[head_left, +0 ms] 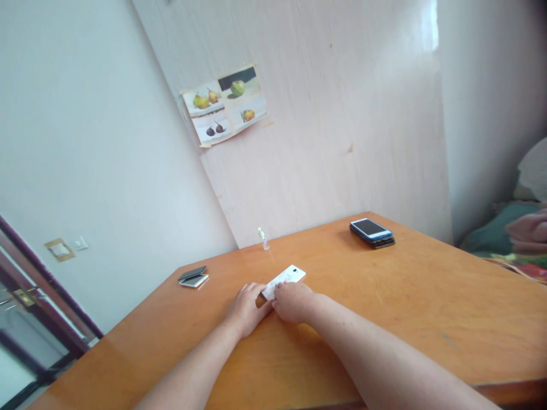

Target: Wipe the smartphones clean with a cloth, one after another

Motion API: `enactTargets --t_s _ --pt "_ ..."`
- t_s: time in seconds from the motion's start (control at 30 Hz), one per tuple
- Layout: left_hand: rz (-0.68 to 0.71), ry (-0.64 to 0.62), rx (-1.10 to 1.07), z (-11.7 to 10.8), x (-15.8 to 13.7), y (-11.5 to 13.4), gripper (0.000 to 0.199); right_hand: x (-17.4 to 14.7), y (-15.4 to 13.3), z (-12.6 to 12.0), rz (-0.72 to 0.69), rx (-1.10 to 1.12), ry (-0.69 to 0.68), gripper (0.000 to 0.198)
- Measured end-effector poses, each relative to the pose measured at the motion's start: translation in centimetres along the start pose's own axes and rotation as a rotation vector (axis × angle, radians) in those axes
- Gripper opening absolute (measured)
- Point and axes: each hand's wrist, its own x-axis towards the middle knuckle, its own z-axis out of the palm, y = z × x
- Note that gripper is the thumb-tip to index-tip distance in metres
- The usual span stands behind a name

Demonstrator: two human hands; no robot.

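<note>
A white smartphone [294,273] lies back side up on the wooden table, its dark camera lens at the far right corner. My left hand [248,310] grips the near left end of the phone between thumb and fingers. Over the phone's lower part, my right hand [293,302] is closed, with its fingertips pressed together against the white back. Whatever those fingertips may pinch is hidden or too small to make out. The phone's lower edge is partly covered by both hands.
A stack of phones [371,229] rests at the table's [427,302] back right. To the left lie a dark folded case and a white phone [194,281]. A small pump bottle [263,239] stands at the back edge. Another person's hand [530,230] shows at far right.
</note>
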Motion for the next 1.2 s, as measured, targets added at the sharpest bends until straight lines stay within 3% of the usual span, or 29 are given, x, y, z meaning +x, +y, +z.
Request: enactTargets --t_s 0.13,0.33,0.57,0.8,1.03,1.2 --pt "0.001 -0.006 0.001 -0.1 0.0 0.0 0.033 0.0 0.0 -0.2 0.026 0.01 -0.022 0.033" --pt "0.002 -0.005 -0.019 -0.4 -0.1 0.5 0.041 0.5 2.2 -0.3 0.184 -0.019 -0.015 0.034" --pt "-0.005 0.004 -0.027 -0.1 0.0 0.1 0.028 0.1 -0.4 -0.2 0.005 0.011 -0.025 0.033" --pt "0.0 0.002 -0.036 -0.4 -0.2 0.6 0.037 0.6 1.9 -0.2 0.148 0.015 0.023 0.03" --pt "-0.006 -0.015 -0.032 -0.3 0.1 0.1 0.022 0.6 -1.0 0.3 0.0 0.082 0.021 0.033" --pt "0.006 0.002 -0.061 -0.5 -0.1 0.4 0.034 1.0 1.8 -0.2 0.138 0.036 0.058 0.033"
